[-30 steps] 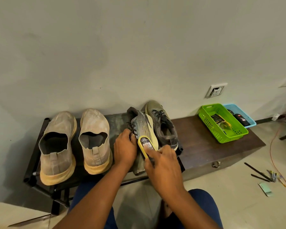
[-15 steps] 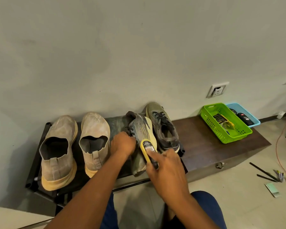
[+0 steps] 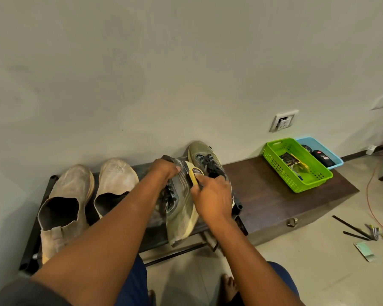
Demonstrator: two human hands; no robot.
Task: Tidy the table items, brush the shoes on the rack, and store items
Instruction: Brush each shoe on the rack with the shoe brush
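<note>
1. Brushing is under way: a yellow shoe brush [image 3: 194, 176] lies against the side of a grey-green sneaker [image 3: 179, 208] tipped onto its edge on the shoe rack [image 3: 51, 184], its pale sole turned toward the right hand.
2. Since a second ago the brush has travelled from the heel end, nearest the person, up to the toe end by the wall. One long stroke looks nearly finished.
3. The right hand [image 3: 212, 195] grips the brush, fingers curled around its handle; only the yellow head pokes out beyond the fingertips.
4. The left hand [image 3: 165, 167] has slid up too, and now holds the sneaker's toe, fingers curled over it, just left of the brush head.
5. Just past the right hand's knuckles stands the matching laced sneaker [image 3: 205, 160], upright, touching the tipped one.
6. Left of the left forearm sit two dusty beige slip-on shoes [image 3: 75, 195], probably not yet brushed.
7. Well to the right of both hands, on a dark wooden chest [image 3: 274, 199], a green basket [image 3: 296, 184] holds small items, with a blue tray [image 3: 332, 155] touching it behind.
8. Loose pens and paper lie on the floor [image 3: 318, 261] further right, so tidying likely remains.
</note>
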